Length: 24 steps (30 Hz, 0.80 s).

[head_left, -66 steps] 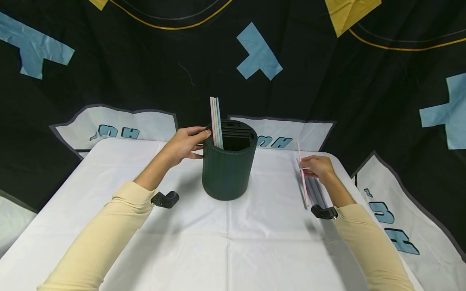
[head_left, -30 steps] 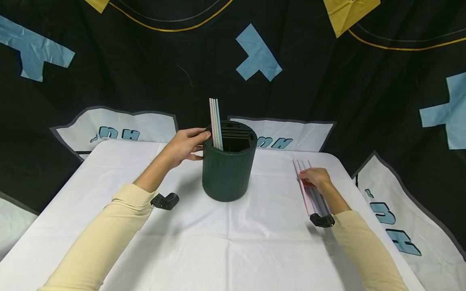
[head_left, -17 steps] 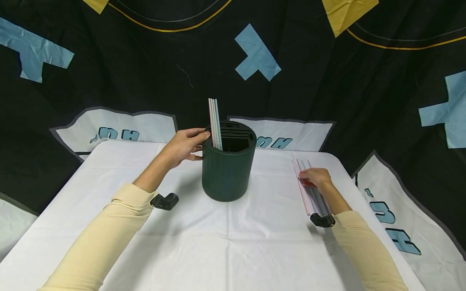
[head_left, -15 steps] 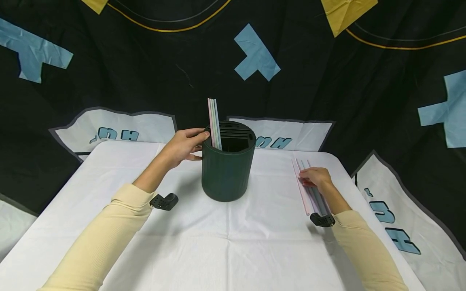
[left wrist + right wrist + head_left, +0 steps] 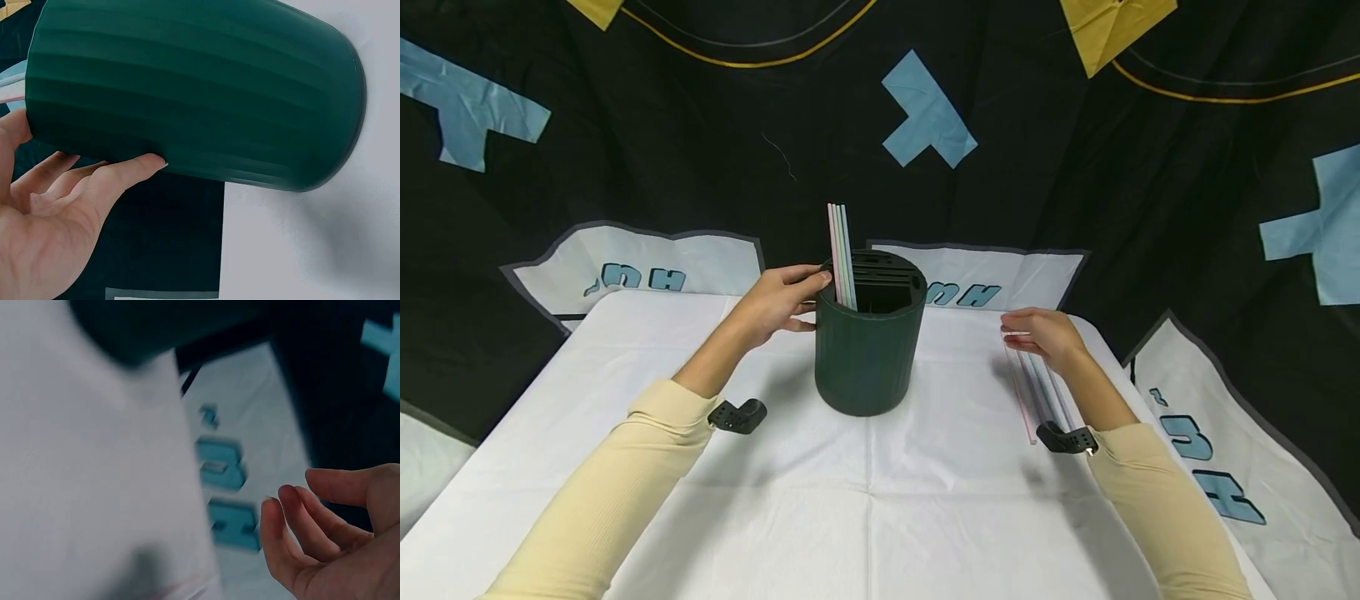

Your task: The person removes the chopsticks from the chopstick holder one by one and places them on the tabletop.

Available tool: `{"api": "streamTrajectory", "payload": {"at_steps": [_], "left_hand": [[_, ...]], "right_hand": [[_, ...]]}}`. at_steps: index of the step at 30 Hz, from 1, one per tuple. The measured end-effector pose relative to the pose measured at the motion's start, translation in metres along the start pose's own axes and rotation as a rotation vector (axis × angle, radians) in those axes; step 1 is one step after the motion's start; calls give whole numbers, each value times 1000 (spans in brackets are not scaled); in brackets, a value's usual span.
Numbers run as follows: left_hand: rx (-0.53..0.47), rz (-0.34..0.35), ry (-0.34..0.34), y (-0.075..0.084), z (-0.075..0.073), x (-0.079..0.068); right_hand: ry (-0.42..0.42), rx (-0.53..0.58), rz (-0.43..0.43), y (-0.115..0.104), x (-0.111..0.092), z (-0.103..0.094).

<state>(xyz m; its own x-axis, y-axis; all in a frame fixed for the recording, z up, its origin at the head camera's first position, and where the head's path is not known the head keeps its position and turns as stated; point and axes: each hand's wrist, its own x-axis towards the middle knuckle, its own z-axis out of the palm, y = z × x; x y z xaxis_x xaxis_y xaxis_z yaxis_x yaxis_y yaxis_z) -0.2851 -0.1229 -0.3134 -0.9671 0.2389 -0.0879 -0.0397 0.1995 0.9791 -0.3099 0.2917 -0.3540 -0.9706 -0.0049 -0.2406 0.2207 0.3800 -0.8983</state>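
Observation:
A dark green cylindrical holder [image 5: 868, 358] with a slotted black top stands upright on the white table. My left hand [image 5: 778, 300] touches its left side, the fingers spread and fairly straight, one tip at the rim. In the left wrist view, that hand's fingertips [image 5: 153, 161] lie against the ribbed wall. Several pastel straws [image 5: 842, 258] stand in the holder's left opening. More straws [image 5: 1045, 387] lie side by side at the table's right, a pink one [image 5: 1021, 400] leftmost. Above their far ends, my right hand [image 5: 1045, 333] hovers with loosely bent fingers and nothing between them.
White cloth covers the table [image 5: 865, 517]. Behind it hangs a black cloth [image 5: 700, 150] with blue and yellow patches. A black wrist camera [image 5: 737, 415] sits on the left sleeve, another camera [image 5: 1066, 437] on the right.
My right hand has laid a pink straw beside the others and let go of it. It has since lifted toward the far edge. The left hand has stayed at the holder.

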Motion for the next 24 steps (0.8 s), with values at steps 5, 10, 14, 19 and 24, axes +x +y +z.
{"api": "streamTrajectory", "payload": {"at_steps": [5,10,14,19,24], "left_hand": [[2,3,-7,-1,-1,1],[0,2,-4,0,1,-1],[7,10,-5,0,1,-1],[7,7,-9,1,1,1],[6,5,-5,1,0,0]], "right_hand": [[-70,6,-74,-33,-13,13],[-95,37,-139,-61,-24,25],[-72,50,-182,-81,-32,38],[-53,95,-246,-107,-42,56],[-91,137,-304,-134,-51,79]]}}
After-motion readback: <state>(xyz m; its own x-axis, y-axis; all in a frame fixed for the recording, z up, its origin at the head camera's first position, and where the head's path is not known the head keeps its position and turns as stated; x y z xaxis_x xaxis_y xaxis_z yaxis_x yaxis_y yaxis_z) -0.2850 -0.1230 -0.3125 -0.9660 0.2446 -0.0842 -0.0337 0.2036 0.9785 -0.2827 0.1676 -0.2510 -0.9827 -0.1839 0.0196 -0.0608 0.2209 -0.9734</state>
